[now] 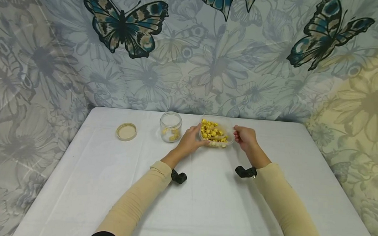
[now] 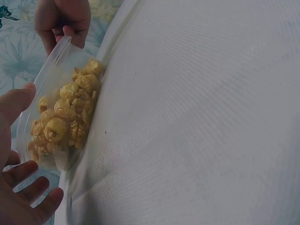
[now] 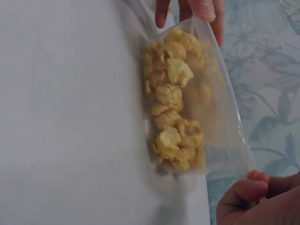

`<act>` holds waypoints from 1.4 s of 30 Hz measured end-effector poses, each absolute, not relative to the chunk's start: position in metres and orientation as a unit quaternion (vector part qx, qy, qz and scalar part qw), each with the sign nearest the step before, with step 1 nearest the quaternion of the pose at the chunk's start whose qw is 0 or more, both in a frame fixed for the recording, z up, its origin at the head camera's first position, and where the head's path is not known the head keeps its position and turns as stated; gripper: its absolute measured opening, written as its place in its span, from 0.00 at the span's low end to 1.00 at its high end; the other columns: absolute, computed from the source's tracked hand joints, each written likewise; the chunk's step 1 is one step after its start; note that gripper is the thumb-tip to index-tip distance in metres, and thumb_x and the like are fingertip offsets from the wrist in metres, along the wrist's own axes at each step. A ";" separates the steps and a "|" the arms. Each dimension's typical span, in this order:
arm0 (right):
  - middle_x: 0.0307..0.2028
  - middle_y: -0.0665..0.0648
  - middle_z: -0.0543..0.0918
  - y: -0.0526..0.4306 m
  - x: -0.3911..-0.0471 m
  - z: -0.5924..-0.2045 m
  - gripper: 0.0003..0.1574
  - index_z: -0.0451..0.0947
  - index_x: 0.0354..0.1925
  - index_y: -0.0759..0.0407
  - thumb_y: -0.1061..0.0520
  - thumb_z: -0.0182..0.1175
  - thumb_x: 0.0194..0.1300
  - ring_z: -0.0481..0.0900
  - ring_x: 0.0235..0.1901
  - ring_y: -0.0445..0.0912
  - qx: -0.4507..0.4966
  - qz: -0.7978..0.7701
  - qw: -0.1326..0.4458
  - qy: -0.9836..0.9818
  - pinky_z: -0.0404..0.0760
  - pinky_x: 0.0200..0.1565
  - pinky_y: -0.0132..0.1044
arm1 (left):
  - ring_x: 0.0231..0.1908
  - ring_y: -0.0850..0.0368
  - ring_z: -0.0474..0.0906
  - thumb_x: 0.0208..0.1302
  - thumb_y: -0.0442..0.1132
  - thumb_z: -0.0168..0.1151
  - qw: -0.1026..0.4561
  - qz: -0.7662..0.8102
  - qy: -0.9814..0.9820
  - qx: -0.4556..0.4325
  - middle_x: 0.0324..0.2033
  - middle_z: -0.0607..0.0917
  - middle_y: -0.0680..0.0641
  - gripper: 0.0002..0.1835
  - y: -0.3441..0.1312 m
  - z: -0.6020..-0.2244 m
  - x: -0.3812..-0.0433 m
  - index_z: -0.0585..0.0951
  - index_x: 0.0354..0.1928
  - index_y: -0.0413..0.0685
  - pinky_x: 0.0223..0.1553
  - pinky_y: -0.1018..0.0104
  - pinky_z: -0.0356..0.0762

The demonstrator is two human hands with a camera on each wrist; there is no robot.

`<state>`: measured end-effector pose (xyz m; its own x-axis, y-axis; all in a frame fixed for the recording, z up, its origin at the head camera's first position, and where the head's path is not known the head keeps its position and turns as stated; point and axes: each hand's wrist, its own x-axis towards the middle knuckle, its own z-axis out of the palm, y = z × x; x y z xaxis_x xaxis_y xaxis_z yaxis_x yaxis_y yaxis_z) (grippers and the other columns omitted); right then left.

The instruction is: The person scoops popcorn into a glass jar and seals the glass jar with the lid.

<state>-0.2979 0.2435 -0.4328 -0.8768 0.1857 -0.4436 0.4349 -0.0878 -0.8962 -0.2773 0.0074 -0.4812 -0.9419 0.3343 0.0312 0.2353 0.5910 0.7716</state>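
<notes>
A clear plastic tub (image 1: 230,141) of yellow popcorn (image 1: 212,132) sits toward the back of the table. My right hand (image 1: 246,138) pinches its rim at the right side, as the right wrist view also shows. At the opposite end my left hand (image 1: 190,141) is spread around the corner, with straight, parted fingers (image 2: 35,190) and one digit overlapping the rim in the left wrist view. Just left of that hand stands an uncapped clear jar (image 1: 171,121), with a few popcorn pieces (image 1: 174,135) in the bottom.
A round gold-rimmed lid (image 1: 126,139) lies left of the jar. White cloth (image 1: 210,204) covers the table, whose back edge meets a curtain (image 1: 185,75) printed with butterflies and flowers. Black wrist cameras (image 1: 178,177) stick out beneath the forearms.
</notes>
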 end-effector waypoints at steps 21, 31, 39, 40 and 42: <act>0.17 0.48 0.73 0.243 -0.297 -0.437 0.12 0.73 0.46 0.62 0.54 0.52 0.74 0.66 0.18 0.38 0.285 -0.737 0.072 0.609 0.67 0.20 0.27 | 0.72 0.42 0.58 0.61 0.60 0.64 0.064 0.425 0.890 0.154 0.72 0.62 0.42 0.49 0.008 -0.480 -0.277 0.51 0.77 0.52 0.70 0.47 0.62; 0.17 0.50 0.75 0.245 -0.295 -0.430 0.08 0.71 0.37 0.58 0.55 0.51 0.74 0.69 0.17 0.38 0.299 -0.767 0.072 0.563 0.69 0.19 0.27 | 0.72 0.42 0.57 0.62 0.59 0.64 0.062 0.432 0.886 0.157 0.73 0.61 0.41 0.49 0.007 -0.479 -0.276 0.52 0.77 0.50 0.71 0.47 0.61; 0.18 0.52 0.80 0.252 -0.294 -0.433 0.09 0.70 0.40 0.56 0.53 0.48 0.75 0.74 0.20 0.39 0.309 -0.787 0.097 0.526 0.74 0.22 0.28 | 0.72 0.42 0.58 0.62 0.60 0.63 0.064 0.420 0.891 0.159 0.72 0.61 0.41 0.49 0.006 -0.480 -0.275 0.51 0.77 0.51 0.70 0.47 0.62; 0.19 0.52 0.80 0.254 -0.293 -0.433 0.10 0.70 0.39 0.56 0.52 0.48 0.75 0.74 0.21 0.39 0.310 -0.790 0.097 0.521 0.74 0.22 0.28 | 0.72 0.42 0.58 0.62 0.60 0.63 0.063 0.420 0.891 0.160 0.72 0.61 0.41 0.49 0.006 -0.480 -0.276 0.51 0.77 0.51 0.70 0.47 0.62; 0.19 0.52 0.80 0.256 -0.294 -0.434 0.10 0.71 0.39 0.57 0.52 0.48 0.75 0.74 0.21 0.39 0.309 -0.797 0.098 0.510 0.75 0.23 0.28 | 0.72 0.42 0.58 0.62 0.60 0.63 0.061 0.422 0.890 0.160 0.72 0.61 0.40 0.49 0.006 -0.480 -0.276 0.51 0.77 0.52 0.70 0.46 0.62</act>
